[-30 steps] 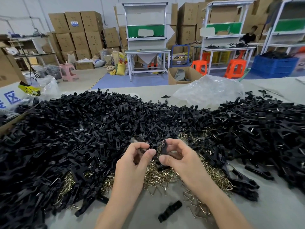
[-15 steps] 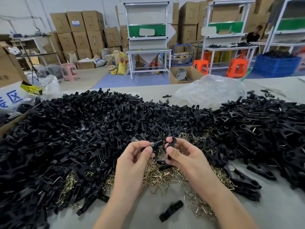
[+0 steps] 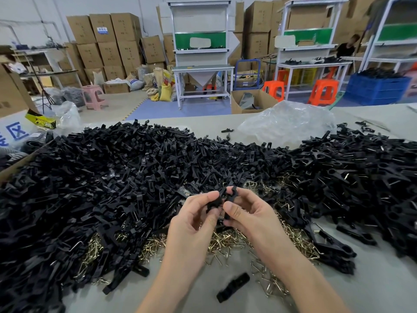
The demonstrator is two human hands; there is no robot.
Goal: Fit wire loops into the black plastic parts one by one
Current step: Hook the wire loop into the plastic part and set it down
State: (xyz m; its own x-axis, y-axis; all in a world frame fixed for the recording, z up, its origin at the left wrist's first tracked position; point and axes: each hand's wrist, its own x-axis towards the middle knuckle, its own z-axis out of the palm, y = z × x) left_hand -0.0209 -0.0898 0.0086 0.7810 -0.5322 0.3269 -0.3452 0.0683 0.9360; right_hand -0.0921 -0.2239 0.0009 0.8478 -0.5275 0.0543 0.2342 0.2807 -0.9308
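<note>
My left hand pinches one black plastic part between thumb and fingertips, above the middle of the table. My right hand pinches a second black part, held more upright, and the two parts meet between my hands. No wire loop shows clearly in either hand. Under my hands lies a heap of brass-coloured wire loops. A large pile of loose black parts fills the left and middle of the table.
Another pile of black pieces with wires showing covers the right side. A single black part lies near the table's front edge. A crumpled clear plastic bag sits at the back. A cardboard box edge borders the far left.
My hands have drawn closer together, bringing the two black parts into contact. The part in my right hand has turned more upright.
</note>
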